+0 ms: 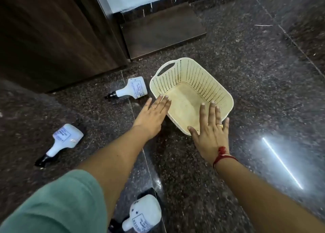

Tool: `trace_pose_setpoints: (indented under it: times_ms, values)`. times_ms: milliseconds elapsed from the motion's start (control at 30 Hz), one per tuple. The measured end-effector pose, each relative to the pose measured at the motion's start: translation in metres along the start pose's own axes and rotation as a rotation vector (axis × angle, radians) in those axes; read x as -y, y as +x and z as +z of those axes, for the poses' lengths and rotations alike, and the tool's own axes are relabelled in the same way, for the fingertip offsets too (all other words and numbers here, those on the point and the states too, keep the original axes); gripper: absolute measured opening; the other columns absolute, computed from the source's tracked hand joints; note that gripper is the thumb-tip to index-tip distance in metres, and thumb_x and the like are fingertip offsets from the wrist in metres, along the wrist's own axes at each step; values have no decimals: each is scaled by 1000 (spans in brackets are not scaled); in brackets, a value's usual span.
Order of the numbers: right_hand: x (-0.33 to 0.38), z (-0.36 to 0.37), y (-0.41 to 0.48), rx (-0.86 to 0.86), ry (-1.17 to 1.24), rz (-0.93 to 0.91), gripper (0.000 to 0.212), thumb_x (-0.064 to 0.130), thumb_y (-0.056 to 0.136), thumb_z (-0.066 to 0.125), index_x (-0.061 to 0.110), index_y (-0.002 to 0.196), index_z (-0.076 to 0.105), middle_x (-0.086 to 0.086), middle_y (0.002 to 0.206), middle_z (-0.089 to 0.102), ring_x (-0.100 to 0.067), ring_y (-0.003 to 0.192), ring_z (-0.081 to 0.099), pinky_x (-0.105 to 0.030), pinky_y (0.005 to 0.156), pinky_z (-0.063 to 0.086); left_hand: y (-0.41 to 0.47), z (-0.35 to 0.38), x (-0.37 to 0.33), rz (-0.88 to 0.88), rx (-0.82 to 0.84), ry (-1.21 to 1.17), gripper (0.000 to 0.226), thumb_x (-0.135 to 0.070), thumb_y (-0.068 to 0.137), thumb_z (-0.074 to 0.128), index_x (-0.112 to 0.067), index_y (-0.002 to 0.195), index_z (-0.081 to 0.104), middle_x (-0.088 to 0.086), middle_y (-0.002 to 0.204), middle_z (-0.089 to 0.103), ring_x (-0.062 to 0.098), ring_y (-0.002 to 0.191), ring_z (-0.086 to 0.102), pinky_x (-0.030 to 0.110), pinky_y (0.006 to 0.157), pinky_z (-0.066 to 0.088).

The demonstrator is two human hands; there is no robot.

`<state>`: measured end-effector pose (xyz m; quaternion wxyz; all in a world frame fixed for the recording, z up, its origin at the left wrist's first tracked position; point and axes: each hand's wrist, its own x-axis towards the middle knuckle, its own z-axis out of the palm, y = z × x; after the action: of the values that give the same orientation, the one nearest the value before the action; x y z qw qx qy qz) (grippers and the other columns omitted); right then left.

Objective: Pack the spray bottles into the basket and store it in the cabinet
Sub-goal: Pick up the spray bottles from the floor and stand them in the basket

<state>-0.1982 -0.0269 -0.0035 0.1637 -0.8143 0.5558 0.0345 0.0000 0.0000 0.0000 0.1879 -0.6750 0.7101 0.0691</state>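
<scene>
Our left hand (151, 115) and right hand (210, 129) hover flat and empty at the empty basket (218, 85). The nearest bottle (131, 89) lies on the floor left of our left fingers, neck pointing left.

Near bottle (140, 215): partly hidden behind the left forearm, cap end cut by the bottom edge. Labels on all 3 bottles: print too small to read. Basket (219, 95): near wall hidden behind the right hand (209, 136). Cabinet (52, 35): cut off at the top and left edges.
</scene>
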Motion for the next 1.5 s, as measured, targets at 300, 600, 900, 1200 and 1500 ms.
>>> trace_pose_setpoints:
  times_ms: [300, 600, 900, 1200, 1500]
  values:
    - [-10, 55, 9, 30, -130, -71, 75, 65, 88, 10, 23, 150, 2, -9, 159, -3, -26, 146, -8, -56, 105, -24, 31, 32, -11, -52, 18, -89, 56, -34, 99, 37, -12, 146, 18, 8, 160, 10, 24, 148, -2, 50, 118, 1]
    - [-7, 46, -21, 248, -289, -94, 26, 28, 95, 36, 26, 106, 60, 1, 112, 65, -28, 137, 31, -65, 108, -9, -7, 34, -23, 106, 12, 146, 26, -22, 97, 40, -11, 116, 54, 12, 115, 63, 31, 123, 49, 59, 114, -2]
    - [16, 47, -72, 375, -431, -362, 33, 12, 89, 41, 27, 113, 58, 1, 119, 60, -25, 138, 30, -56, 113, -9, -114, 59, -45, 136, 185, -93, 24, -2, 90, 43, -2, 111, 54, 16, 109, 63, 32, 97, 62, 37, 73, 45]
    - [72, 73, -67, 293, -562, -651, 29, 13, 87, 48, 27, 111, 56, 3, 121, 60, -23, 139, 28, -50, 112, -12, -188, 94, -17, -74, 195, -171, 31, 4, 84, 50, -4, 114, 51, 11, 104, 66, 30, 90, 66, 32, 59, 36]
    - [118, 83, -71, 145, -554, -717, 62, 3, 86, 42, 17, 144, 25, -7, 150, 35, -25, 146, 8, -48, 109, -21, -219, 114, 13, -210, 113, -293, 32, -4, 89, 49, -7, 121, 47, 11, 108, 63, 30, 94, 63, 33, 60, 38]
